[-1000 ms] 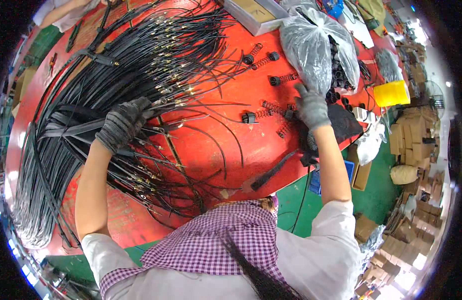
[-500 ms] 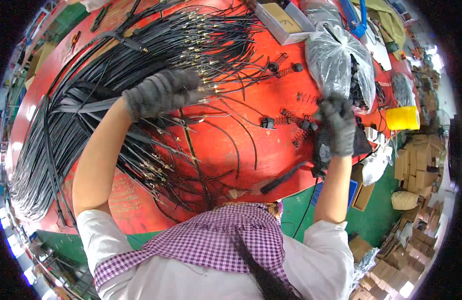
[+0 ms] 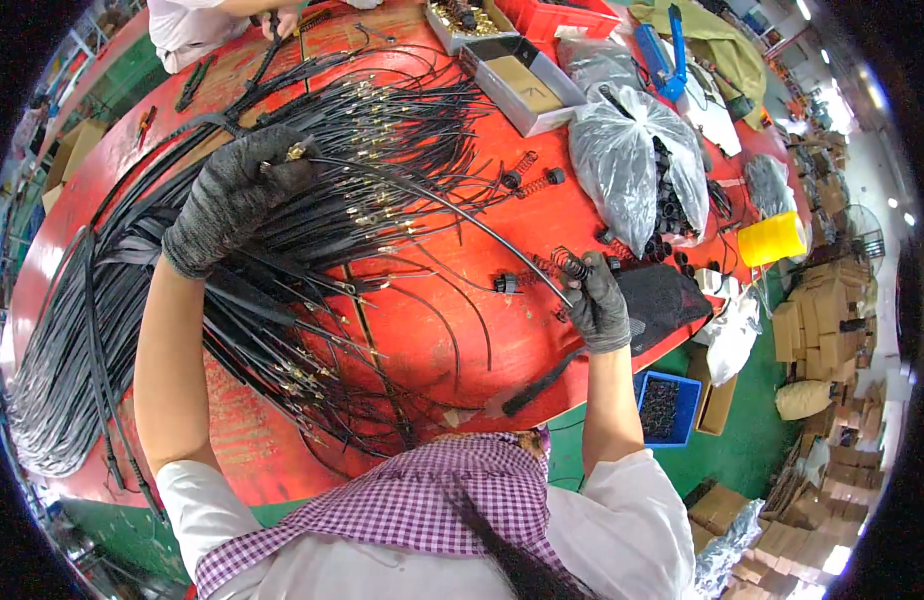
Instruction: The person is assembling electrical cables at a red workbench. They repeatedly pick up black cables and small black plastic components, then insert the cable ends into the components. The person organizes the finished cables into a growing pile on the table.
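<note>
My left hand, in a dark grey glove, is closed on a black cable close to a small brass fitting. From there the cable runs in a taut curve over the table to my right hand, also gloved. The right fingers pinch the cable's other end together with a black coil spring, which stands up out of the grip. Whether the spring is around the cable cannot be made out. Beneath my left hand spreads a big bundle of black cables with brass tips.
Loose springs with black caps lie near my right hand, beside a clear bag of black parts. Behind stand a grey open box and a red crate. A co-worker's hand is at the far left. A yellow roll lies right.
My left hand has moved left and now grips a cable end. My right hand has come left and lower, now holding a spring and the cable. The view has shifted, showing a co-worker.
</note>
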